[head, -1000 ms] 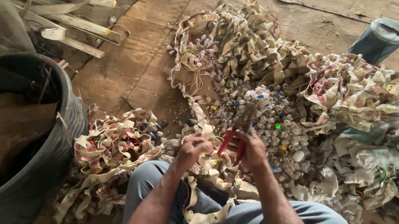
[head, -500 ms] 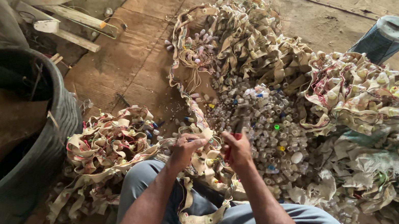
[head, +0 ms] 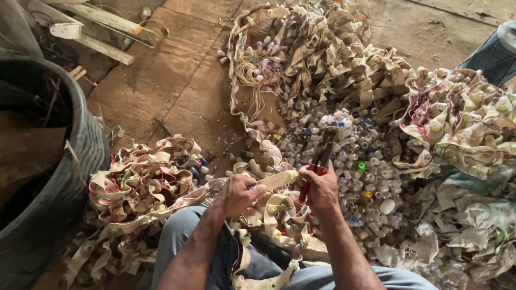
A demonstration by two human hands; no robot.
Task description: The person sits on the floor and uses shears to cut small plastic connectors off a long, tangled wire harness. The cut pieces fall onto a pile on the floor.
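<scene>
The left hand (head: 239, 194) grips closed on a cream strap (head: 276, 181) whose free end runs rightward and slightly far to the red-handled pliers (head: 319, 163), which the right hand (head: 321, 188), clenched on the handles, points away toward the far bottle-cap pile (head: 349, 157).

Tub (head: 31, 201) left — strap heap (head: 348, 64) ahead

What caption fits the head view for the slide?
Seated person's left hand holds a beige strip while right hand grips red-handled pliers above a pile of small caps.
</scene>
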